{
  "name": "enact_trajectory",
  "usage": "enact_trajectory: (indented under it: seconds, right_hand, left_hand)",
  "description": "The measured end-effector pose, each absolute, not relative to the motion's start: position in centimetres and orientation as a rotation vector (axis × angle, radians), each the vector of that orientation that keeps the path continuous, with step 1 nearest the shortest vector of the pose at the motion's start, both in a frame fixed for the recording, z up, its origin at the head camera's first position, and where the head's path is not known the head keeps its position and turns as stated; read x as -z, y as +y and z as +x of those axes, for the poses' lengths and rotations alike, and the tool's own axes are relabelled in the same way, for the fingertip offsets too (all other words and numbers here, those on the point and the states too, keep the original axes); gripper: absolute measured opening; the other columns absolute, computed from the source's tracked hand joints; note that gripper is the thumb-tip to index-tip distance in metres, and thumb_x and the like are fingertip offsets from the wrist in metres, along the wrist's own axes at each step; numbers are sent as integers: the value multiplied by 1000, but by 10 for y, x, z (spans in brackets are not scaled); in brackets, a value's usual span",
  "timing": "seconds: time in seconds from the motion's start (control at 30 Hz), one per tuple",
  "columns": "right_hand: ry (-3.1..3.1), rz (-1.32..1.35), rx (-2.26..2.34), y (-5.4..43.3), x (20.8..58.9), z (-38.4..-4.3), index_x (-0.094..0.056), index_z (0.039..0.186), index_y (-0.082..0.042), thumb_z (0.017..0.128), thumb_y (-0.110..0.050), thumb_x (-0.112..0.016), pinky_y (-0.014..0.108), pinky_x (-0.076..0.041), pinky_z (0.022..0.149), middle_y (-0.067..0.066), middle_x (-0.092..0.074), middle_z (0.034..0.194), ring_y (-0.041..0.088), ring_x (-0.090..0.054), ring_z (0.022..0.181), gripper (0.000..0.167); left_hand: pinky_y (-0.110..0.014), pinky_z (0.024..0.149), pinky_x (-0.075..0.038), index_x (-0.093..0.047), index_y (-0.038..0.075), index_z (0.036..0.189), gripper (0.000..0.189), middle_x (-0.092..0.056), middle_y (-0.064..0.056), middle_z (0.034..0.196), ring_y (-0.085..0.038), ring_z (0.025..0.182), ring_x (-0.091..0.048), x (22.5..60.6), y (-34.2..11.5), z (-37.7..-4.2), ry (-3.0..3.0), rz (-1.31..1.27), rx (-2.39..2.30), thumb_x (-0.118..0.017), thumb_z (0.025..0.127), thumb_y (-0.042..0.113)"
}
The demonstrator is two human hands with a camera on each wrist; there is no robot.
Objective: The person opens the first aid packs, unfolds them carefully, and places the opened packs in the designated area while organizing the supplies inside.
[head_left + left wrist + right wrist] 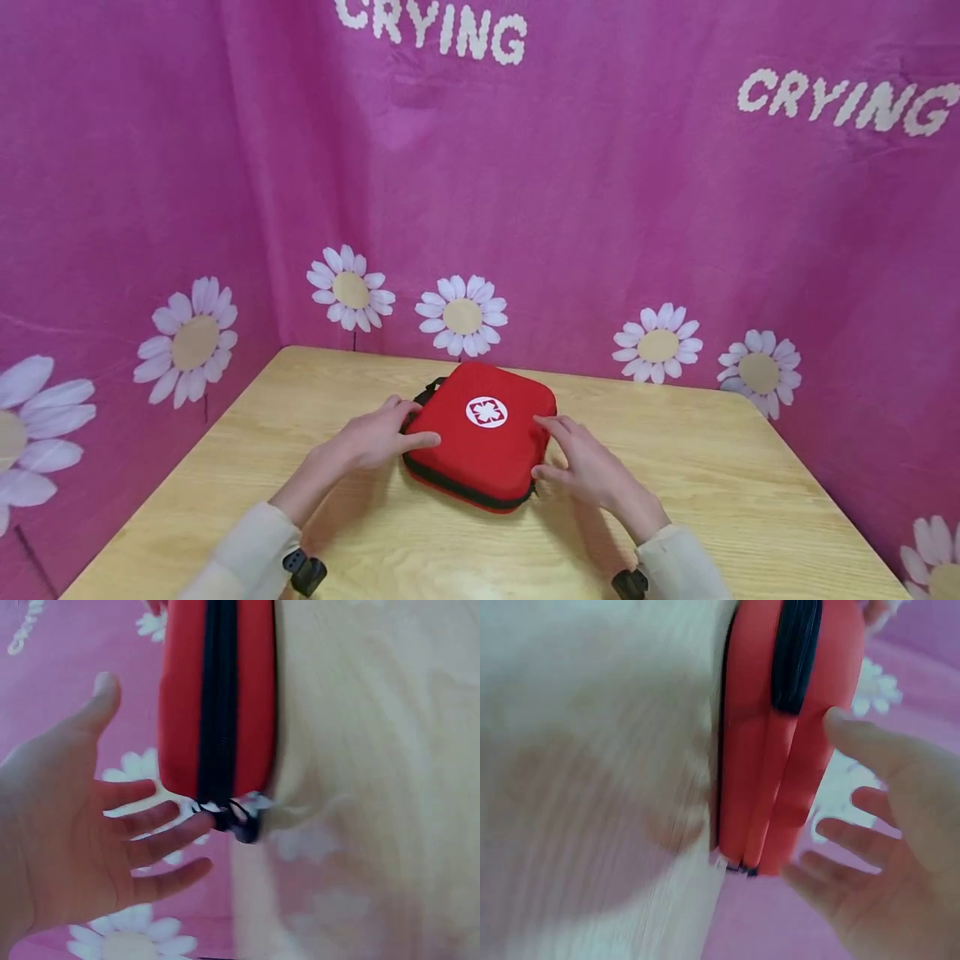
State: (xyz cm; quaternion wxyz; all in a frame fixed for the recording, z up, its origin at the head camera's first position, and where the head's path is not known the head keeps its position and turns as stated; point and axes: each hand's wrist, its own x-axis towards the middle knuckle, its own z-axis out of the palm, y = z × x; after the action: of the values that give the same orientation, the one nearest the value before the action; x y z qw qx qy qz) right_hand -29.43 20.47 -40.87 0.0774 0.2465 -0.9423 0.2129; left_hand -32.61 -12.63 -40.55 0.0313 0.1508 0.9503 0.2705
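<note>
A red zippered first-aid case [480, 454] lies flat on the wooden table, with a round white emblem [487, 412] on its lid. My left hand [378, 435] is at the case's left side, thumb over the lid's edge and fingers spread towards the black strap [429, 390]. In the left wrist view that hand [82, 817] has loosely extended fingers beside the black zipper [219, 705]; contact is unclear. At the right side is my right hand [588, 462], its thumb and fingers at the case's edge. The right wrist view shows its thumb tip [838, 720] against the red side.
The light wooden table [675, 517] stretches out around the case. Pink cloth [562, 208] with white daisies and lettering hangs behind the table and along its sides. Dark wrist devices [306, 572] sit by both pale sleeves [251, 546].
</note>
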Motion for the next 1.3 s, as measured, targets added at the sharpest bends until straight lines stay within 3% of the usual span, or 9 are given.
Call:
enact_trajectory:
  seconds: [0.07,0.2,0.43,0.67,0.8,0.9,1.03,1.23,1.3]
  right_hand:
    - [-2803,757,-664,200,406,-287,-48,144,-5,85,-27,-79,50,-44,105,13,-55,137,32,-53,126,70]
    - [-2847,775,-658,187,407,-278,-52,141,-6,83,-42,-78,49,-44,106,12,-54,139,31,-52,127,73]
    - [-2919,773,-665,185,419,-284,-52,143,-7,82,-47,-77,51,-42,108,15,-40,152,37,-40,137,77]
    - [-2935,862,-726,196,421,-299,-47,146,-5,85,-38,-74,52,-39,110,16,-33,158,38,-35,142,74]
    - [-2953,872,-656,197,412,-301,-48,145,-2,83,-28,-72,52,-39,110,19,-34,157,41,-34,143,71]
    - [-2951,888,-611,190,404,-300,-50,142,1,81,-22,-71,53,-38,111,21,-38,154,45,-31,143,69]
    - [-2915,931,-542,174,404,-298,-52,142,-4,83,-24,-74,55,-36,112,19,-44,149,46,-34,142,66]
    - [-2848,943,-404,144,410,-296,-56,139,-15,82,-41,-78,65,-33,108,12,-52,142,42,-42,137,66]
    - [-2857,938,-364,133,410,-295,-55,140,-16,82,-45,-77,68,-32,107,11,-52,143,39,-43,136,68]
  left_hand:
    - [-49,106,-41,-40,13,151,91,-45,-5,142,-25,127,-51,411,-128,-331,2850,500,-937,-67,82,66]
    - [-49,110,-39,-22,9,158,109,-35,-10,153,-27,136,-41,426,-126,-332,2739,545,-1061,-77,77,58]
    - [-47,103,-45,-22,5,157,121,-38,-13,150,-28,126,-52,432,-118,-324,2850,512,-1013,-86,67,54]
    - [-43,100,-47,-33,3,153,114,-45,-11,136,-23,114,-56,437,-119,-321,2886,554,-1010,-92,63,42]
    - [-38,99,-46,-28,-5,153,119,-43,-16,140,-18,105,-55,438,-120,-323,2851,617,-1037,-95,61,33]
    - [-31,91,-46,-25,-8,153,120,-41,-17,139,-14,91,-53,441,-122,-325,2818,625,-1084,-94,63,31]
    - [-28,84,-45,-29,-9,151,114,-40,-18,139,-14,86,-53,444,-127,-326,2794,632,-1120,-93,66,32]
    - [-44,102,-44,-36,-8,147,106,-46,-20,133,-26,113,-53,450,-136,-326,2797,744,-1129,-92,67,32]
    - [-47,102,-44,-35,-8,147,104,-49,-20,129,-29,116,-53,452,-138,-326,2771,772,-1166,-92,67,28]
